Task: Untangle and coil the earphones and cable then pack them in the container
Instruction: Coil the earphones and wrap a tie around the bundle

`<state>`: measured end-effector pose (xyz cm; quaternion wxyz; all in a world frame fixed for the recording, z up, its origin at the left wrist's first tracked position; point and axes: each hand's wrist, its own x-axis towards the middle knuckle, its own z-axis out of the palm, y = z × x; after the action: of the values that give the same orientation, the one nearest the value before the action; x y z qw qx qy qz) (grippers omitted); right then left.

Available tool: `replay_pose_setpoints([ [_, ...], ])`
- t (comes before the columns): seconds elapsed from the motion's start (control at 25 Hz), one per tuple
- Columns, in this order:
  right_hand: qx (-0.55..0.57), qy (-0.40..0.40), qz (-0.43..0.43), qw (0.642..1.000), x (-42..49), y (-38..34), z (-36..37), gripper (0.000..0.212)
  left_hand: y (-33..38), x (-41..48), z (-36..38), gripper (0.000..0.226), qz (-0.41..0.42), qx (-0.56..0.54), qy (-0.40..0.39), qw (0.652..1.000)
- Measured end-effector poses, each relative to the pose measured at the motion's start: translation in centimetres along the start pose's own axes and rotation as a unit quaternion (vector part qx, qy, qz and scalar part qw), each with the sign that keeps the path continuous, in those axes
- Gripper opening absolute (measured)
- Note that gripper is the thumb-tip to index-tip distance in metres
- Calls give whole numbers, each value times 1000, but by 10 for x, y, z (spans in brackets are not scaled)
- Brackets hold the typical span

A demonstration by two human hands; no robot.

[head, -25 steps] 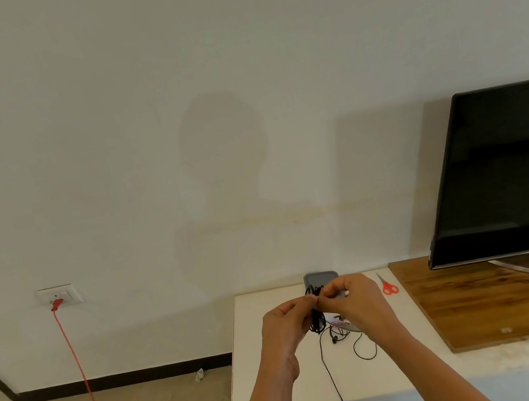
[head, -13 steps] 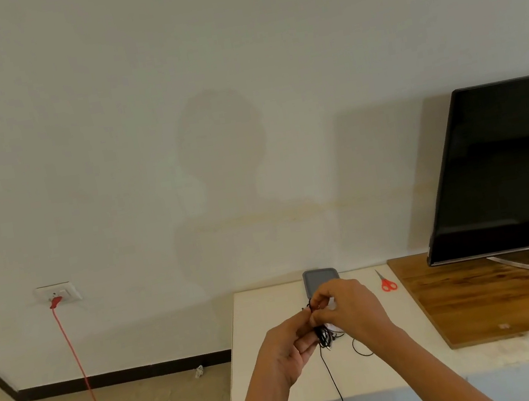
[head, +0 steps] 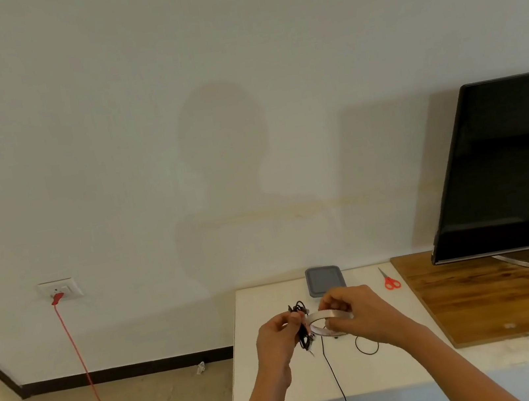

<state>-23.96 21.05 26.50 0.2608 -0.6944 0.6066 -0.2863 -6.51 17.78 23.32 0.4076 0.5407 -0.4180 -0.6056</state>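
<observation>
Item: coiled black cable (head: 301, 328), pinched in the curled left hand (head: 276, 335) above the table (head: 268, 383); right hand (head: 364, 314) grips a tape roll (head: 329, 314) against it (likely to bind the coil); one strand trails off the edge; grey container (head: 325, 280) behind

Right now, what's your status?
Left hand grips black coiled cable bundle. Right hand holds pale ring of tape beside it. Grey lidded container behind. Loose black strand trails off white table.
</observation>
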Motion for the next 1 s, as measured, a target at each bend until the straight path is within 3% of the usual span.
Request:
replay_pose_setpoints([
  [0.36, -11, 15, 1, 1000, 12, 15, 6, 14, -9, 24, -7, 25, 11, 36, 15, 999],
  [0.68, -160, 66, -41, 984, 39, 28, 37, 21, -28, 42, 5, 18, 130, 117, 104, 979],
  [0.84, -228, 98, 3, 969, 49, 53, 57, 27, -41, 63, 14, 16, 156, 157, 153, 963],
  [1.0, -202, 112, 69, 971, 62, 80, 75, 25, -55, 89, 25, 15, 145, 134, 175, 965],
])
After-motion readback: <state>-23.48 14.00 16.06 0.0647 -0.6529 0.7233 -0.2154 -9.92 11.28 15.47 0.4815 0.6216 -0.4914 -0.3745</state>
